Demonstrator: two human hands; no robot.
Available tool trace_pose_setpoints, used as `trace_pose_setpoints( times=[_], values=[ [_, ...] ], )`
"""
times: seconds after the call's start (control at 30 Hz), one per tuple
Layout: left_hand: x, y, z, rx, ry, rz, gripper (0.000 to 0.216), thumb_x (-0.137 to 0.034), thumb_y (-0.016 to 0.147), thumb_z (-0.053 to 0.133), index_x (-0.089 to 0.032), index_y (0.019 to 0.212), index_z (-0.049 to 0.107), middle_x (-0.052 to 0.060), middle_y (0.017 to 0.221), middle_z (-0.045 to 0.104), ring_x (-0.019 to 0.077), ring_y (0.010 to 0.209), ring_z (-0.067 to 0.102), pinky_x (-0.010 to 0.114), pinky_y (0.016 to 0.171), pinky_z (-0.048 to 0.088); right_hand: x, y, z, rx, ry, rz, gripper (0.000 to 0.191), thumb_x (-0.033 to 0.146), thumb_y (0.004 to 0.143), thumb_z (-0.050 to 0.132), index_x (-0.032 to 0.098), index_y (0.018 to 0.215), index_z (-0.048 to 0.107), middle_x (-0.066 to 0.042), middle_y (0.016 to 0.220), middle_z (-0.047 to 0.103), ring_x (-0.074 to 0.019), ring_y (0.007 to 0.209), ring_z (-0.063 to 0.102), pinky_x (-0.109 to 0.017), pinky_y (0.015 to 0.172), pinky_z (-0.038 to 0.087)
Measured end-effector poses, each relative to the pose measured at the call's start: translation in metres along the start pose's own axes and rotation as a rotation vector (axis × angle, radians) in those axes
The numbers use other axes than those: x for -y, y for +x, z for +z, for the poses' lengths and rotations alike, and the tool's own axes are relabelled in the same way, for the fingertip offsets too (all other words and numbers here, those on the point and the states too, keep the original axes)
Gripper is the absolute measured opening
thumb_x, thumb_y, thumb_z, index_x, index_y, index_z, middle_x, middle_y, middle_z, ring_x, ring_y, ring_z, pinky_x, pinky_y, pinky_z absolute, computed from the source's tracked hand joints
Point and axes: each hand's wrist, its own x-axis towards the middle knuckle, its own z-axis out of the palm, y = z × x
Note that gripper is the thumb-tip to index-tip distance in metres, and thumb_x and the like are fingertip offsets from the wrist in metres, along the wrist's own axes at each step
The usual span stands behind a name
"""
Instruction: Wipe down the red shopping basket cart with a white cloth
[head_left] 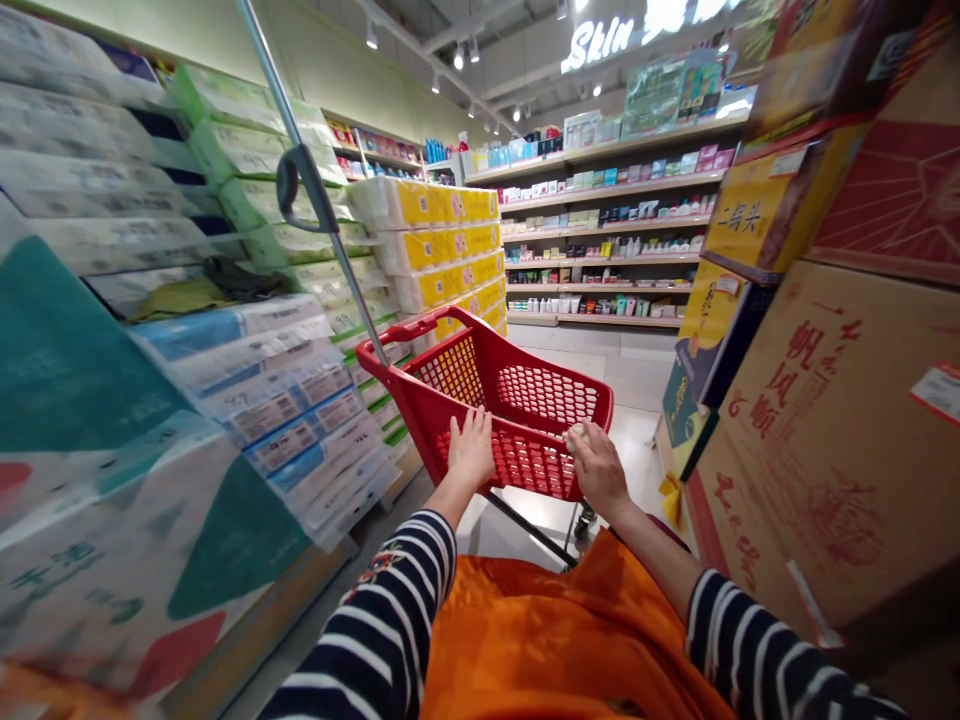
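A red plastic shopping cart [525, 385] with perforated walls stands in front of me, its inside showing no goods. My left hand [472, 450] lies on the cart's near side, fingers stretched out over the rim. On the same rim farther right, my right hand [598, 465] has its fingers curled round a small pale crumpled thing [576, 437], which looks like a cloth. Most of that thing is hidden under the fingers. A metal pole [349, 265] with a grey handle loop [304, 190] rises from the cart's left corner.
Stacked tissue packs [292, 420] line the left side, with yellow-and-white packs [442, 240] beyond the cart. Cardboard cartons [832, 450] are piled close on my right. Shelves of cosmetics [607, 215] stand at the back. A dark and olive cloth [217, 285] rests on the left packs.
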Motion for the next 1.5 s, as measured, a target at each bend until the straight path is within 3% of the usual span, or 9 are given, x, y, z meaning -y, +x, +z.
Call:
trace_pose_setpoints(
  times=[0.13,0.4,0.57,0.7,0.83,0.97,1.1,1.3,1.5],
  values=[
    [0.005,-0.001,0.001,-0.022,0.009,0.063,0.072,-0.022,0.077,0.044,-0.014,0.145,0.022,0.011,0.154,0.019,0.0257,0.142,0.011,0.055,0.113,0.008,-0.001,0.003,0.006,-0.057,0.012,0.064,0.038,0.011,0.086,0.040,0.019,0.115,0.064,-0.012,0.141,0.040,-0.0311,0.130,0.034,-0.054,0.102,0.037],
    [-0.003,-0.005,-0.006,-0.044,-0.018,0.093,0.066,-0.023,0.079,0.045,-0.017,0.143,0.028,0.010,0.152,0.025,0.0258,0.141,0.015,0.055,0.113,0.009,0.052,0.036,0.043,0.025,0.024,-0.097,0.041,0.011,0.090,0.036,0.012,0.126,0.054,-0.016,0.132,0.052,-0.0263,0.129,0.039,-0.047,0.104,0.037],
    [0.019,0.000,-0.011,-0.037,0.002,-0.003,0.070,-0.025,0.077,0.048,-0.015,0.143,0.028,0.012,0.152,0.024,0.0269,0.141,0.015,0.057,0.112,0.008,0.014,0.022,0.023,0.001,-0.167,-0.011,0.036,0.014,0.089,0.040,0.014,0.120,0.059,-0.017,0.136,0.048,-0.0324,0.126,0.040,-0.052,0.097,0.038],
    [0.016,-0.001,-0.010,-0.036,-0.004,-0.011,0.069,-0.025,0.078,0.048,-0.012,0.143,0.027,0.013,0.153,0.023,0.0274,0.142,0.013,0.057,0.112,0.008,-0.003,0.019,0.017,-0.036,-0.160,-0.023,0.036,0.012,0.090,0.038,0.012,0.118,0.060,-0.018,0.128,0.054,-0.0294,0.124,0.043,-0.048,0.097,0.040],
    [0.009,-0.006,-0.009,-0.033,0.004,-0.012,0.069,-0.026,0.078,0.048,-0.013,0.143,0.027,0.013,0.153,0.021,0.0276,0.142,0.012,0.057,0.112,0.008,0.027,0.029,0.033,-0.020,-0.104,-0.175,0.037,0.012,0.090,0.038,0.013,0.120,0.058,-0.014,0.128,0.055,-0.0269,0.127,0.039,-0.046,0.102,0.038],
    [0.022,-0.008,-0.013,-0.039,0.031,0.001,0.071,-0.029,0.078,0.047,-0.011,0.143,0.026,0.012,0.153,0.022,0.0271,0.142,0.012,0.056,0.113,0.008,0.045,0.031,0.040,-0.025,-0.099,-0.277,0.039,0.010,0.090,0.039,0.014,0.125,0.055,-0.013,0.132,0.053,-0.0270,0.131,0.034,-0.048,0.104,0.036],
    [0.040,-0.009,-0.016,-0.044,0.071,-0.111,0.073,-0.026,0.077,0.047,-0.010,0.144,0.025,0.012,0.154,0.018,0.0271,0.142,0.009,0.056,0.113,0.007,0.026,0.023,0.032,-0.037,-0.121,-0.308,0.041,0.007,0.090,0.039,0.014,0.127,0.053,-0.013,0.132,0.053,-0.0268,0.130,0.035,-0.047,0.102,0.037],
    [0.039,-0.012,-0.014,-0.120,0.064,-0.016,0.070,-0.022,0.077,0.045,-0.012,0.144,0.027,0.011,0.152,0.025,0.0245,0.142,0.013,0.055,0.113,0.003,-0.011,0.024,0.022,-0.071,-0.132,-0.311,0.039,0.007,0.090,0.037,0.011,0.123,0.057,-0.016,0.127,0.056,-0.0264,0.127,0.039,-0.046,0.101,0.038],
    [0.048,-0.009,-0.019,-0.179,0.075,-0.109,0.069,-0.020,0.078,0.044,-0.010,0.144,0.027,0.011,0.154,0.018,0.0251,0.142,0.010,0.055,0.113,0.004,-0.031,0.032,0.031,-0.080,-0.097,-0.152,0.042,0.007,0.088,0.035,0.008,0.123,0.057,-0.016,0.127,0.055,-0.0266,0.128,0.037,-0.046,0.102,0.039]
  ],
)
